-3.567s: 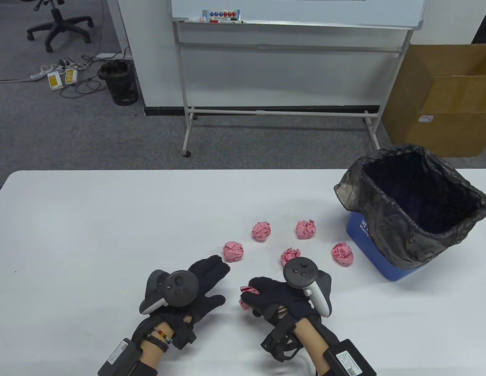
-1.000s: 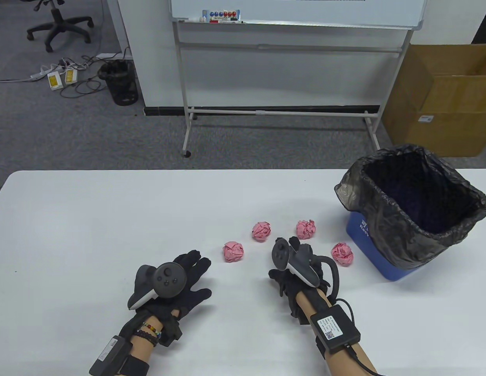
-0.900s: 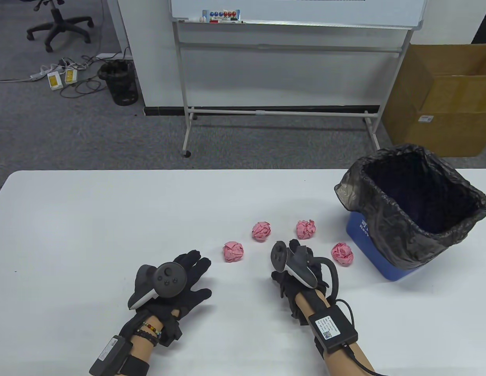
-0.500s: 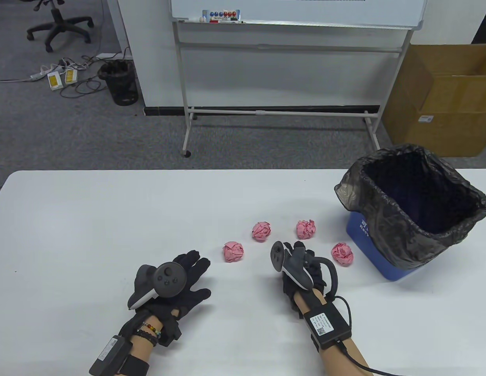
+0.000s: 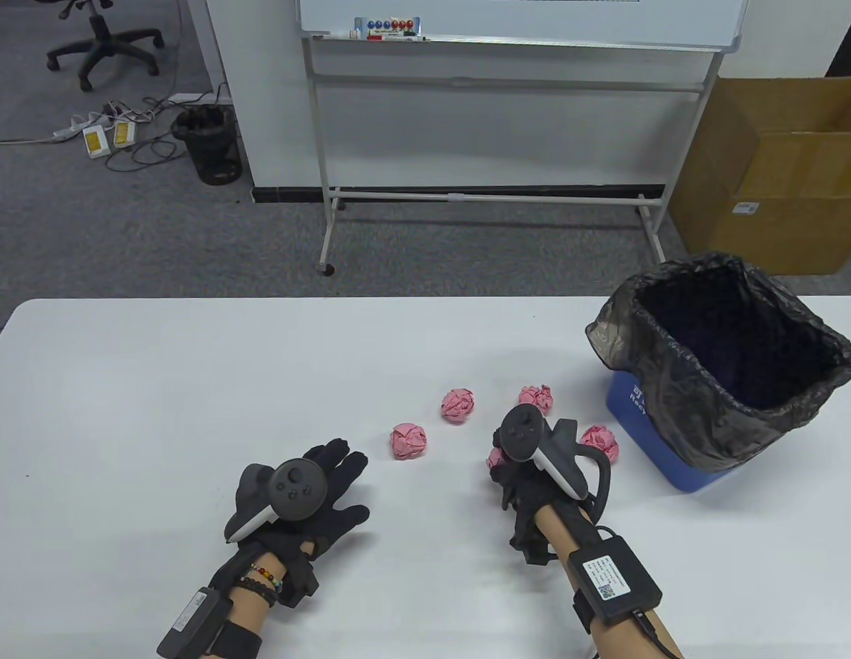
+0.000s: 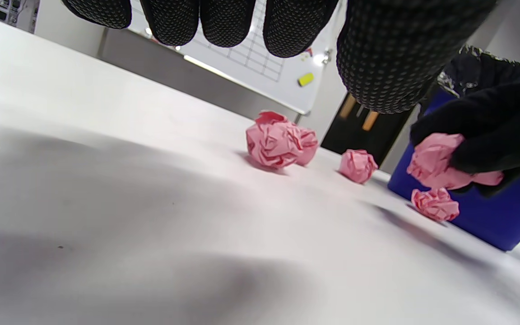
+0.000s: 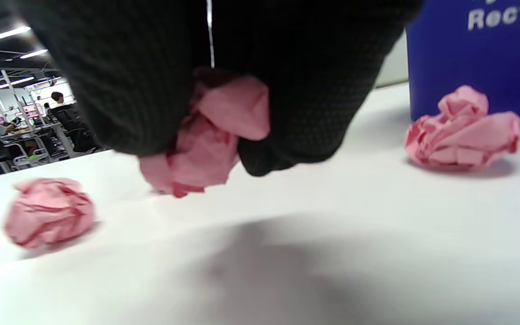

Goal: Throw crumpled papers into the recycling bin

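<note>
My right hand (image 5: 506, 461) grips a crumpled pink paper ball (image 5: 495, 457) just above the white table; in the right wrist view the ball (image 7: 210, 135) bulges out between thumb and curled fingers. Several more pink balls lie on the table: one at the left (image 5: 407, 440), one further back (image 5: 458, 405), one behind the right hand (image 5: 537, 398) and one beside the bin (image 5: 602, 443). The blue recycling bin (image 5: 638, 419) with a black liner stands at the right. My left hand (image 5: 336, 473) rests flat and holds nothing.
The white table (image 5: 158, 384) stretches wide to the left and front. Beyond it stand a whiteboard on a wheeled frame (image 5: 467, 195) and a cardboard box (image 5: 775, 171) on the grey carpet. A small black waste basket (image 5: 209, 144) sits on the floor, far left.
The right hand came down on the middle ball, curled round it, and now lifts it slightly with the wrist rolled to the right. The left hand has stayed still over the last second.
</note>
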Motion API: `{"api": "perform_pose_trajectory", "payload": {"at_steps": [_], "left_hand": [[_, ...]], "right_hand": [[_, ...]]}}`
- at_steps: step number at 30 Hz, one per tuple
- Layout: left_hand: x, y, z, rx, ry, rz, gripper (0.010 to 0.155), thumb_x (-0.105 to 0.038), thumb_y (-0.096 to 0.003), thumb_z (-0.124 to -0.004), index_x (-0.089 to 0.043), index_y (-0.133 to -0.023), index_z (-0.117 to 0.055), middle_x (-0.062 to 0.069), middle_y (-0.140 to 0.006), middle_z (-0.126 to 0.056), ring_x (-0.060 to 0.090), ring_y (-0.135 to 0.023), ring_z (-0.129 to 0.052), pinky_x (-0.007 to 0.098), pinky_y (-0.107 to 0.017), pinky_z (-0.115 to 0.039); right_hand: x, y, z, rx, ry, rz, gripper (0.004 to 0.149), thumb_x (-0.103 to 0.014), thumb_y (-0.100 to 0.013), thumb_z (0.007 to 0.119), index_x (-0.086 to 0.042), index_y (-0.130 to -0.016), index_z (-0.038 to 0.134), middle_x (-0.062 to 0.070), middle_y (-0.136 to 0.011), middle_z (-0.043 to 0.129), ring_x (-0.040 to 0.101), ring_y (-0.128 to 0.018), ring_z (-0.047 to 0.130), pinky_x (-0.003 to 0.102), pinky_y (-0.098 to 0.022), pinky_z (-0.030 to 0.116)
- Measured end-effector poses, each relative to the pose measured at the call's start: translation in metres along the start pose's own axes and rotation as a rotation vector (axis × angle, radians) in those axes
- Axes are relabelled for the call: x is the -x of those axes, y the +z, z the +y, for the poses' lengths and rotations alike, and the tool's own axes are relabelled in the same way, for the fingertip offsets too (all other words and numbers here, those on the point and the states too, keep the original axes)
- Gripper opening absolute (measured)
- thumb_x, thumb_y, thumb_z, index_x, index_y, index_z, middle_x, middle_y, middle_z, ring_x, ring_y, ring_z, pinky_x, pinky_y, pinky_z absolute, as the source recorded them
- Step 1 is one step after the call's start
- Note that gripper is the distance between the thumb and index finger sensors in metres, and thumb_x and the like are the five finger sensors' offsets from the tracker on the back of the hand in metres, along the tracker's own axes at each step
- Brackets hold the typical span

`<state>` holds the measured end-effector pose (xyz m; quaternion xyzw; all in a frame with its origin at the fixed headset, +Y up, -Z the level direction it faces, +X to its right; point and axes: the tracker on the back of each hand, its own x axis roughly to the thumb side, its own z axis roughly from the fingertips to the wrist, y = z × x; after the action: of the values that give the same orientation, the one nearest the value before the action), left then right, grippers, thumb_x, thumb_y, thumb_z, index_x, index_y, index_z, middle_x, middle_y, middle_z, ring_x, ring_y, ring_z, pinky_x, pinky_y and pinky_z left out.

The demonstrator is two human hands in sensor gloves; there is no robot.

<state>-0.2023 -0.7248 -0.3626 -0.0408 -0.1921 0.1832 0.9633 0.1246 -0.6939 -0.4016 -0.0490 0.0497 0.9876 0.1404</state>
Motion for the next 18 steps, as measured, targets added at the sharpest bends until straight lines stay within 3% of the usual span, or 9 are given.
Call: {"api": "perform_pose_trajectory", "payload": {"at_steps": [12, 16, 18], "left_hand": [[0.001, 0.000, 0.001, -0.001, 0.010, 0.004, 0.077, -0.051, -0.0448, -0.083, -0.024, -0.110, -0.052, 0.015, -0.123, -0.042, 0.046, -0.111, -0.047, 0.066, -0.075, -0.049], [0.002, -0.001, 0.001, -0.001, 0.014, 0.002, 0.077, -0.051, -0.0447, -0.083, -0.024, -0.110, -0.053, 0.015, -0.122, -0.042, 0.046, -0.111, -0.047, 0.066, -0.075, -0.049], [0.002, -0.001, 0.001, -0.001, 0.017, 0.001, 0.077, -0.051, -0.0448, -0.083, -0.024, -0.110, -0.052, 0.015, -0.122, -0.042, 0.046, -0.111, -0.047, 0.066, -0.075, -0.049]], "right_hand": [[0.024, -0.004, -0.017, -0.414, -0.157, -0.006, 0.064, -0.037, -0.032, 0.096, -0.028, -0.093, 0.079, 0.007, -0.090, 0.091, 0.025, -0.063, 0.110, 0.026, -0.042, 0.097], [0.028, -0.007, -0.025, -0.479, -0.221, -0.006, 0.064, -0.037, -0.032, 0.096, -0.027, -0.093, 0.079, 0.008, -0.089, 0.092, 0.026, -0.062, 0.110, 0.026, -0.041, 0.097], [0.030, -0.008, -0.033, -0.447, -0.257, -0.015, 0.064, -0.037, -0.032, 0.096, -0.027, -0.093, 0.079, 0.008, -0.089, 0.092, 0.025, -0.062, 0.110, 0.026, -0.041, 0.097]]}}
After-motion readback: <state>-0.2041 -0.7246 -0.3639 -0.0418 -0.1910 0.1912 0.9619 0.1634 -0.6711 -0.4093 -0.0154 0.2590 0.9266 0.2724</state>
